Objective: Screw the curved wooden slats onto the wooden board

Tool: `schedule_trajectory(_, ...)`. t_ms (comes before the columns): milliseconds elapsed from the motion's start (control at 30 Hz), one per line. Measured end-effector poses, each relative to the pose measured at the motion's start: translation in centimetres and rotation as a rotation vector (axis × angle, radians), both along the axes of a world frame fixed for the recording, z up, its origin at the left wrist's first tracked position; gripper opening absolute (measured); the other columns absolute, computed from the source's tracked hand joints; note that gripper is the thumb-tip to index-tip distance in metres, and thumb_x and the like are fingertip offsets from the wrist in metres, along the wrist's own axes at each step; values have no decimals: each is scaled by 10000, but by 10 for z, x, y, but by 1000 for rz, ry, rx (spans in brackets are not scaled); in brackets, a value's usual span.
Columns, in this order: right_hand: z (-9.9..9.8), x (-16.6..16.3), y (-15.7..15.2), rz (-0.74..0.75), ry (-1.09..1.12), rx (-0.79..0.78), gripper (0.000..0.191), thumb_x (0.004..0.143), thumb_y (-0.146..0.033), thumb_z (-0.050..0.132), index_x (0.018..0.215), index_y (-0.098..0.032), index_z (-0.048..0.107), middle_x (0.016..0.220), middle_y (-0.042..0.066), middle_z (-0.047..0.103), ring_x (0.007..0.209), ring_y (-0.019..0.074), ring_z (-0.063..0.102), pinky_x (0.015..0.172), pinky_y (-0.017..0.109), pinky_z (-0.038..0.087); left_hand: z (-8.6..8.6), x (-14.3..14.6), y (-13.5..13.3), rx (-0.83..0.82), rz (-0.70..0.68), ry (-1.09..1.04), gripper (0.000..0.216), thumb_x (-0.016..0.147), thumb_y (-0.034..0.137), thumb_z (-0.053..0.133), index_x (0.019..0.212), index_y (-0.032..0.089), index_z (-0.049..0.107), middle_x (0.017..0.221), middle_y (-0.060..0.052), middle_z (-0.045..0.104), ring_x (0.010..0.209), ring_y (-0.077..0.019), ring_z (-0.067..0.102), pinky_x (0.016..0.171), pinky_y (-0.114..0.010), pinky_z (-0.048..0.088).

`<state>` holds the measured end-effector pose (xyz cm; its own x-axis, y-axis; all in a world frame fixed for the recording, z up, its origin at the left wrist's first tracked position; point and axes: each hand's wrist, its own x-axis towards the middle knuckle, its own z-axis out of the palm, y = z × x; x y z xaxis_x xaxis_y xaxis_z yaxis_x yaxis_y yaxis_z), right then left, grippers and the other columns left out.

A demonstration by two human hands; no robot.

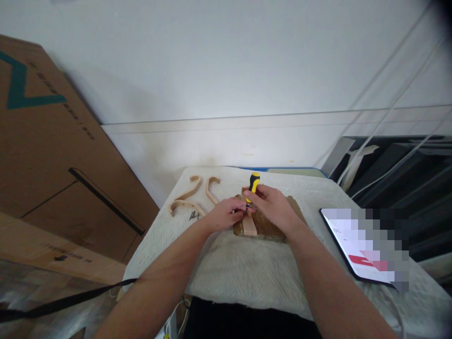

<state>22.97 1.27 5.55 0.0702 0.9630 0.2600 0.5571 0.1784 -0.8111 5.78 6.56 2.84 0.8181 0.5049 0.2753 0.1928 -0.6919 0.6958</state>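
Observation:
My right hand (271, 203) is closed round a yellow and black screwdriver (254, 181), which stands nearly upright with its shaft pointing down. At the foot of the shaft, the fingers of my left hand (226, 214) are pinched together; whatever they hold is too small to make out. Beneath both hands lies a pale wooden piece (250, 227), partly covered by my fingers. It rests on a worn brown board (271, 228). Left of my left hand are several bent wooden pieces (211, 189) and some small dark items (194, 215), possibly screws.
A cloth-covered table (247, 268) stands against a white wall. On its right side lies a tablet (360, 249) with a lit screen. A large cardboard box (70, 150) is at the left. White cables (395, 99) and dark panels (399, 174) are at the right.

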Motion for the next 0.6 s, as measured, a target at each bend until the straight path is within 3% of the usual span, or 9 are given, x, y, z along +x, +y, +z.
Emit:
schedule_trajectory(100,2,5,-3,136,74,-39,298,859,-443,527,822,-190,681,898,74,727,879,236,663,755,341,489,1,0,0,-2,25,22,334,815,83,481,1031,168,722,945,-50,705,905,-168,604,849,-282,454)
schedule_trajectory(200,1,5,-3,162,134,-34,257,837,-421,575,901,-193,676,970,90,725,959,247,658,813,373,500,2,0,0,1,20,30,316,821,86,491,1013,179,725,961,-42,705,920,-164,602,863,-277,454)
schedule_trajectory(400,-2,3,-2,128,270,30,257,806,-353,602,1010,-198,603,1009,75,702,914,198,663,791,331,507,1,1,0,-27,20,10,304,837,87,491,1024,161,719,993,-53,710,930,-165,609,860,-268,451)
schedule_trajectory(500,1,4,-5,135,206,38,233,827,-379,565,962,-198,624,927,59,700,863,192,653,763,323,492,2,1,-1,-11,6,21,284,835,90,491,994,150,717,957,-52,709,912,-166,604,858,-272,446)
schedule_trajectory(600,3,2,-5,23,69,56,261,771,-449,638,845,-201,605,803,35,676,714,176,614,661,302,462,3,0,-2,0,11,37,269,826,85,480,957,141,709,922,-51,696,911,-169,593,858,-273,442)
